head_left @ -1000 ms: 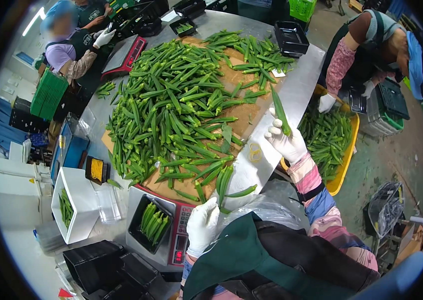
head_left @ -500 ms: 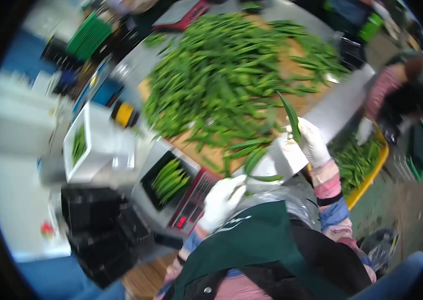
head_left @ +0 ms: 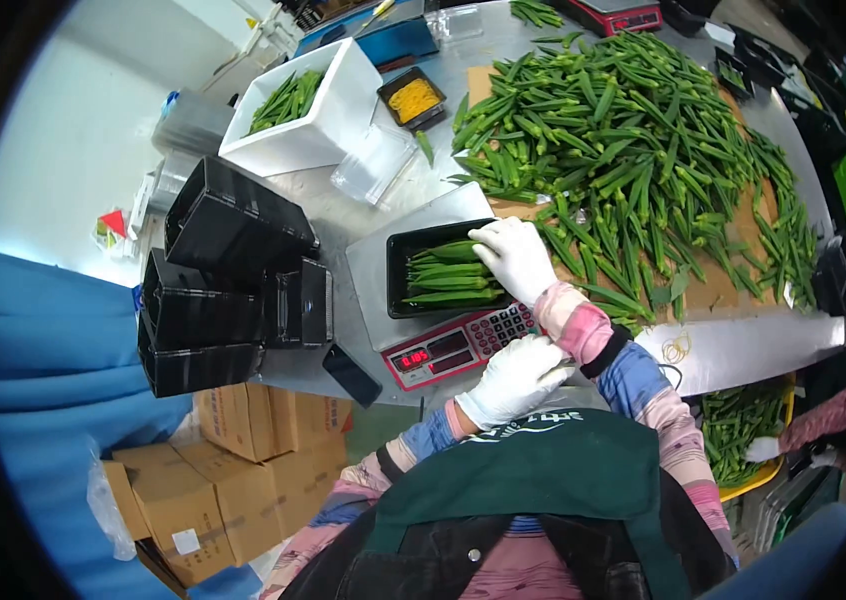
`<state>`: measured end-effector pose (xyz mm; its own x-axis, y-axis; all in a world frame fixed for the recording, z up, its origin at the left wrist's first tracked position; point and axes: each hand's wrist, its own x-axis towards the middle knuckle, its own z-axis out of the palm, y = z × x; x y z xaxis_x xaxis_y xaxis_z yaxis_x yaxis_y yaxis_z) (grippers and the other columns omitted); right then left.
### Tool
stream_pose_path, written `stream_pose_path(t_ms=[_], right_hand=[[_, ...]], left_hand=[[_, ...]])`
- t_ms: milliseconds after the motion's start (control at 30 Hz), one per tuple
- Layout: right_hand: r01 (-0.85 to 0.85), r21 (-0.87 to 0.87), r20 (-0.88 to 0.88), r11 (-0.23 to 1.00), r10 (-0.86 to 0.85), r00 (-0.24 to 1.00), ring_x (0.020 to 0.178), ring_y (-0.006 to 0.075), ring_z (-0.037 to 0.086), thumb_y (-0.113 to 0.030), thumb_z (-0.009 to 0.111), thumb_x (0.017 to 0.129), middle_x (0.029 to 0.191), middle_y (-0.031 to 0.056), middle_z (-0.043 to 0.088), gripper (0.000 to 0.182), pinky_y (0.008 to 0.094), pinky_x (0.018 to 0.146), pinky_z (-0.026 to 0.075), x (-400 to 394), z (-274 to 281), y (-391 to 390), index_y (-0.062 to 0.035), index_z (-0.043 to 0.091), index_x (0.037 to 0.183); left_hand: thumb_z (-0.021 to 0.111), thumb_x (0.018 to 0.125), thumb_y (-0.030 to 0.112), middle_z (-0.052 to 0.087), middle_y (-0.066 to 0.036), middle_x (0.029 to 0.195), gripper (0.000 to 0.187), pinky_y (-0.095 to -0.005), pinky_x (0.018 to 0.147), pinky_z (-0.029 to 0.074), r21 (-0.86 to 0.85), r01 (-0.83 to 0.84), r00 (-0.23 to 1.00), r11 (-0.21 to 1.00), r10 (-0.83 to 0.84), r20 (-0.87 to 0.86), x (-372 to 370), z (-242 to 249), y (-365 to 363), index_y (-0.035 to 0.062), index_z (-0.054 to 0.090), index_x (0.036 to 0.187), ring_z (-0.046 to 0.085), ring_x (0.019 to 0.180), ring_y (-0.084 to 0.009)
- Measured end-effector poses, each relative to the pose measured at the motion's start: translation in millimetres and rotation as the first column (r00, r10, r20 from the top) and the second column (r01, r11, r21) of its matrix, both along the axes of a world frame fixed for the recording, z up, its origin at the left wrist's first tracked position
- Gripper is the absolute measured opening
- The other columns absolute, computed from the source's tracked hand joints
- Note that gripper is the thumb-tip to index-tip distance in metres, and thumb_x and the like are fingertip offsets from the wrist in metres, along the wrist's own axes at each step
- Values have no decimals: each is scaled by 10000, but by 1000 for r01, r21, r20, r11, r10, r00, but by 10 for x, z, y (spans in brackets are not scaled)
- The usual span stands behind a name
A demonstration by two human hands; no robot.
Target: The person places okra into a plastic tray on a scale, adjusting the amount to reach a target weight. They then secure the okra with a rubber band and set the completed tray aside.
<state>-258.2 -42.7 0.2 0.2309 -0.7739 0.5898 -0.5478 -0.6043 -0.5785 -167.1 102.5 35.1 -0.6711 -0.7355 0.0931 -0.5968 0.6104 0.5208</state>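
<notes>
I rest my right hand (head_left: 513, 258), fingers loose, on okra (head_left: 448, 280) in the black tray (head_left: 395, 262); my left hand (head_left: 513, 380), fingers curled and holding nothing, hovers beside the scale (head_left: 443, 350).

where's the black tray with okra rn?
In the head view, the black tray sits on the red scale, centre frame, left of the big okra pile; the right hand rests on its right end.

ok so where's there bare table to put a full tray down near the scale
Bare metal shows right of the scale, by the rubber bands below the okra pile. A smaller patch lies between the scale and the clear containers. Left is crowded with stacked black trays; the right hand covers the tray on the scale.
</notes>
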Motion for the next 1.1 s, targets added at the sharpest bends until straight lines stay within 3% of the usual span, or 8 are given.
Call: stream_pose_path(t_ms=[67,200,267,400,500,667,900,1100], right_hand=[[23,28,47,999,-24,999,865,302,649,-143,687,865,890,94,716,164,435,798,504,-105,10,29,-99,740,1013],[112,336,143,935,-168,975,929,280,676,-135,664,907,964,121,734,169,382,855,525,-809,-97,325,-67,755,1031],[114,592,233,798,-305,923,921,169,688,-105,638,965,1024,103,753,191,292,835,524,-1306,-419,532,-5,737,1094],[156,801,312,578,-625,716,873,120,676,-124,621,994,969,92,753,219,255,806,524,-2308,-934,1087,21,718,1126],[367,833,161,413,-817,553,841,110,678,-122,646,975,927,73,747,190,251,760,527,-2857,-833,1478,14,740,1068],[504,805,235,314,-948,214,656,74,603,-170,710,913,792,19,725,166,215,614,469,-3645,-1363,1911,-19,766,955],[630,712,304,308,-945,119,655,77,606,-180,705,906,783,28,722,175,231,624,483,-4052,-1560,1694,-17,760,937],[673,657,234,339,-941,245,763,99,684,-185,713,900,811,62,749,209,252,695,523,-4035,-1516,1098,8,752,973]], left_hand=[[652,897,204,669,-79,1042,248,-394,825,524,56,-71,996,996,74,-56,57,-3,-7,112,696,1124,642,945,-281],[632,951,228,674,-101,1030,285,-405,862,520,170,-170,970,971,195,-142,172,-16,32,110,679,1206,649,967,-300],[640,943,229,675,-103,1024,291,-403,864,520,228,-178,971,957,208,-118,182,-85,49,108,679,1204,650,973,-300],[653,928,200,674,-106,1013,289,-400,835,530,210,-117,977,971,150,-151,130,-69,1,98,681,1197,654,940,-299],[686,900,162,678,-118,937,294,-388,787,537,156,-77,985,985,99,-141,63,-51,-97,79,698,1182,658,874,-296],[717,876,88,693,-124,922,283,-347,798,533,247,-79,973,966,128,-191,-92,-4,-148,64,712,1158,677,875,-268],[738,864,92,702,-107,951,300,-375,811,533,294,-112,982,949,150,-113,-193,64,-211,75,708,1161,672,898,-280],[740,865,84,717,-115,991,297,-374,834,534,341,-160,978,926,195,-72,-222,32,-235,63,712,1159,679,930,-288]])
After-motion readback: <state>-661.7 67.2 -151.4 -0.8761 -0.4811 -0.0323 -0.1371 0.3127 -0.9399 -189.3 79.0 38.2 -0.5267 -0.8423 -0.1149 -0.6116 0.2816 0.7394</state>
